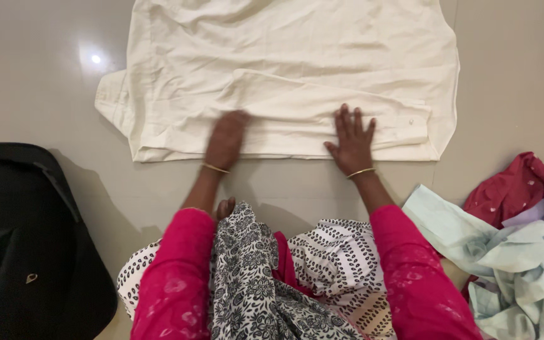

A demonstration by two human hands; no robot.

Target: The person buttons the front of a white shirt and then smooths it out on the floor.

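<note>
- Cream shirt (297, 69): spread flat on the tiled floor (33, 94) ahead of the person, its long sleeve (322, 104) folded across the body, cuff towards the right hem corner; shallow creases remain over the upper panel.
- Left hand (225, 140): motion-blurred, palm down on the lower edge of the shirt; whether its fingers are spread or together cannot be told, but nothing appears pinched.
- Right hand (352, 141): palm flat on the folded sleeve, fingers (347, 119) open and splayed, gripping nothing; a thin bangle (361, 172) sits at the wrist.
- Technique, as a judgement: smoothing works best with both palms flat, sweeping outward from the middle to the hem corners, one hand anchoring the fold so the sleeve does not skew.
- Surroundings: a black bag (20, 252) lies at the left edge of the floor; a heap of pale green and red clothes (517, 239) lies at the right edge, apart from the shirt.
</note>
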